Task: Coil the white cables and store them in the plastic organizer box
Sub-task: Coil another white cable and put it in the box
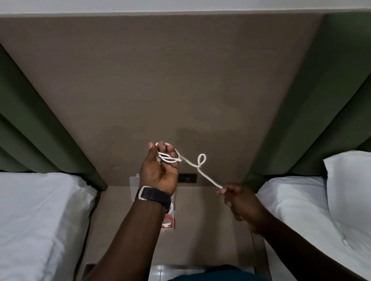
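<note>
Mid-frame, the left hand (157, 169) has its grip clenched round several finished loops of the white cable (197, 164); the right hand (240, 201) pinches the loose tail, which carries a stray kink. The organizer box (136, 180) waits on the bench below, already holding coiled cables; winding and stowing remain

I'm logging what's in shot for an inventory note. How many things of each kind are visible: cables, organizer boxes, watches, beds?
White cable being coiled, between left hand and right hand: 1
Plastic organizer box, mostly hidden behind the arm: 1
Wristwatch: 1
Beds with white bedding: 2
Total: 5
Contents of the box are too hidden to count.
</note>
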`<state>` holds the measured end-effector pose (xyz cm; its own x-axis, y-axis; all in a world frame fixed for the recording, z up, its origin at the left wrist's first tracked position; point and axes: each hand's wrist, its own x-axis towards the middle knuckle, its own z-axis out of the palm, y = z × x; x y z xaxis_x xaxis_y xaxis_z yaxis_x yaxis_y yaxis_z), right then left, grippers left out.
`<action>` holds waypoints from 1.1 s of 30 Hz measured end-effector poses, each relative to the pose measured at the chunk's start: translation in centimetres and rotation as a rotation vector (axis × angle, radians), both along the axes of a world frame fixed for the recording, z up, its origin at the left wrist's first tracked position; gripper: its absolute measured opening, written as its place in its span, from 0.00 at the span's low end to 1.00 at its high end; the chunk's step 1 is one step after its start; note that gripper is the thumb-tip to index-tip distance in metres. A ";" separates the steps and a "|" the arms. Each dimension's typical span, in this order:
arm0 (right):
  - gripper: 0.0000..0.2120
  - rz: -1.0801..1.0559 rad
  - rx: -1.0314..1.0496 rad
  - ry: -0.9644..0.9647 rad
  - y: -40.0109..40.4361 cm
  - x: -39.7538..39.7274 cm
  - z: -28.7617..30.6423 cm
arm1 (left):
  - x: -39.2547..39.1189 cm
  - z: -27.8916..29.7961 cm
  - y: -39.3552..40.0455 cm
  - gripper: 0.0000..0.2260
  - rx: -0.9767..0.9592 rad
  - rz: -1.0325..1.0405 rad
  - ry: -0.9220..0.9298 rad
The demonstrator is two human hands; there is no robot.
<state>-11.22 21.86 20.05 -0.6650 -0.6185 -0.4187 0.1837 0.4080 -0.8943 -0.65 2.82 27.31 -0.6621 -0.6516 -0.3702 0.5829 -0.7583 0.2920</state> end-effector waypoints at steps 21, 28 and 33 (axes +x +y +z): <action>0.12 -0.171 -0.244 0.700 -3.5 -6.8 6.4 | 1.1 -5.2 6.3 0.22 -0.895 -0.644 -0.537; 0.08 0.020 0.065 0.664 -3.4 -4.7 -2.1 | 0.7 -2.5 3.7 0.14 -0.382 -0.327 -0.240; 0.08 0.440 0.078 0.558 -3.2 1.8 -1.8 | -0.1 -3.7 2.1 0.12 -0.398 -0.102 -0.331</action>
